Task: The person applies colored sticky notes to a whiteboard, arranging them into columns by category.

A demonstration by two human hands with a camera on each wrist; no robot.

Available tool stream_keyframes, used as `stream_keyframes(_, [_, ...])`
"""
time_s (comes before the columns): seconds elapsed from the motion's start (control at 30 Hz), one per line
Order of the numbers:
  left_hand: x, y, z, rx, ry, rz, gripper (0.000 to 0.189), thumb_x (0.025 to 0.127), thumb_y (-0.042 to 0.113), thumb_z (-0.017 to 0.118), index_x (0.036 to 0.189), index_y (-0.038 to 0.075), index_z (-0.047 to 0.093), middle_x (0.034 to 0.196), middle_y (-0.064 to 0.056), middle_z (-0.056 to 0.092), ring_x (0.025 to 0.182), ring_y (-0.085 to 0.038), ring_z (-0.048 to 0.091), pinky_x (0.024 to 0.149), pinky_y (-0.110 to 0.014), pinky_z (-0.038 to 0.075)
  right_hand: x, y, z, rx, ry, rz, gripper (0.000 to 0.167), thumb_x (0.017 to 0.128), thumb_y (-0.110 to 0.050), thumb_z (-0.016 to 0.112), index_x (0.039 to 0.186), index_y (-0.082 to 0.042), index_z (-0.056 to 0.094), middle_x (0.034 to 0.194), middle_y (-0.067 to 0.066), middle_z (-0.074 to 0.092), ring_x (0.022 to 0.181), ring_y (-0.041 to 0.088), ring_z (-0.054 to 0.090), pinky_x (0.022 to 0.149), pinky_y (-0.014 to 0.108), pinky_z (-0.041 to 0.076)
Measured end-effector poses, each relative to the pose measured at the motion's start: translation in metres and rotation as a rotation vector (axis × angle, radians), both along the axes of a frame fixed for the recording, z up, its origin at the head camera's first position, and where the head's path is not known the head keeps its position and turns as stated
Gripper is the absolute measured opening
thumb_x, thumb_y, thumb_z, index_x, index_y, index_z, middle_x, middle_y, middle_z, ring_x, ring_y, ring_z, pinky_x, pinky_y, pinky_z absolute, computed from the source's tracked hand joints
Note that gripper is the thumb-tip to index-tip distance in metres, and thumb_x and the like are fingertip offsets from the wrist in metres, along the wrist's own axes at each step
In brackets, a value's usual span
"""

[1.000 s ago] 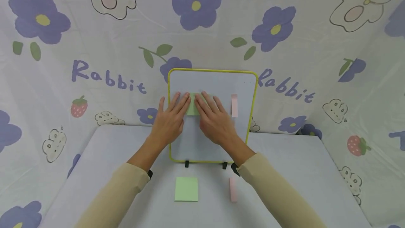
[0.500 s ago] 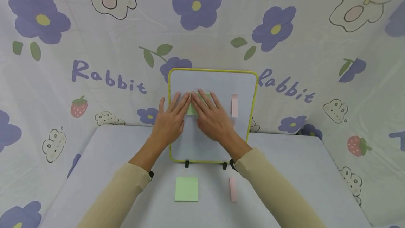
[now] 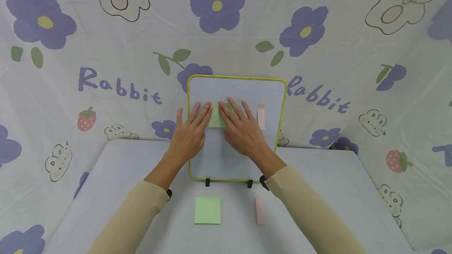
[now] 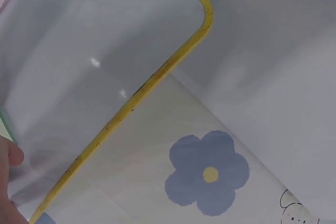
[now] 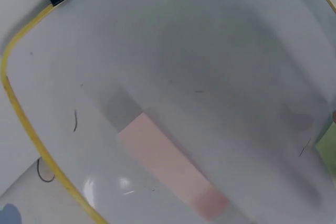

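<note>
The green note [image 3: 216, 118] sits on the upper middle of the board [image 3: 243, 89], between two sets of fingertips. The left hand [image 3: 188, 134] covers its left edge and the right hand [image 3: 243, 130] its right part. Neither hand grips anything: the fingers are laid out long and fairly straight against the surface, which I take to be a way of pressing the paper flat without creasing it. Two hands, one to each side, probably share the push so that the note doesn't slip. The board stands upright on small black feet [image 3: 207, 182], facing the person, which seems meant to give both palms a wall to lean into.

To the right, just beyond the right hand, a pink strip [image 3: 261, 117] hangs upright, level with the note; its lower end throws a shadow on the board, so it may be stuck only at the top. On the table [image 3: 318, 191], nearer the person, lie a green pad [image 3: 207, 211] and, well apart to its right, a pink pad [image 3: 259, 211], each roughly below its match, perhaps for an easy reach.

Both arms come in from the near side and slant inward, sleeves [image 3: 310, 211] back from the wrists. The left little finger stands away from the rest; the right fingers fan a bit, their tips highest at the middle one.
</note>
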State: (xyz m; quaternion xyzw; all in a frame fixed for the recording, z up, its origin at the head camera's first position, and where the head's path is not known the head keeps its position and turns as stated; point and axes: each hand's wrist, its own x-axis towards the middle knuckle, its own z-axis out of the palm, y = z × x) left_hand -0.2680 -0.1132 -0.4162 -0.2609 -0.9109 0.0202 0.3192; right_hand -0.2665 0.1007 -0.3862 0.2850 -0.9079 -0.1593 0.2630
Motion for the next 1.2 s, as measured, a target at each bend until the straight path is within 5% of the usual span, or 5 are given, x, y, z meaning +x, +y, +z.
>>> stream_keyframes(0.53, [0.001, 0.002, 0.003, -0.016, -0.03, 0.017, 0.067, 0.099, 0.015, 0.062, 0.162, 0.011, 0.039, 0.17, -0.001, 0.035, 0.156, -0.027, 0.036, 0.115, -0.069, 0.034, 0.003, 0.032, -0.005, -0.045, 0.027, -0.009, 0.073, 0.098, -0.035, 0.068, 0.16, -0.007, 0.041, 0.17, 0.006, 0.034, 0.16, 0.029, 0.024, 0.127, 0.054, 0.024])
stream_keyframes(1.2, [0.003, 0.001, 0.004, -0.011, -0.053, 0.016, 0.066, 0.099, 0.014, 0.06, 0.162, 0.01, 0.038, 0.17, -0.001, 0.034, 0.157, -0.027, 0.034, 0.116, -0.07, 0.032, 0.006, 0.032, -0.007, -0.058, 0.014, -0.002, 0.074, 0.099, -0.036, 0.067, 0.16, -0.005, 0.039, 0.171, 0.008, 0.033, 0.16, 0.03, 0.024, 0.127, 0.054, 0.023])
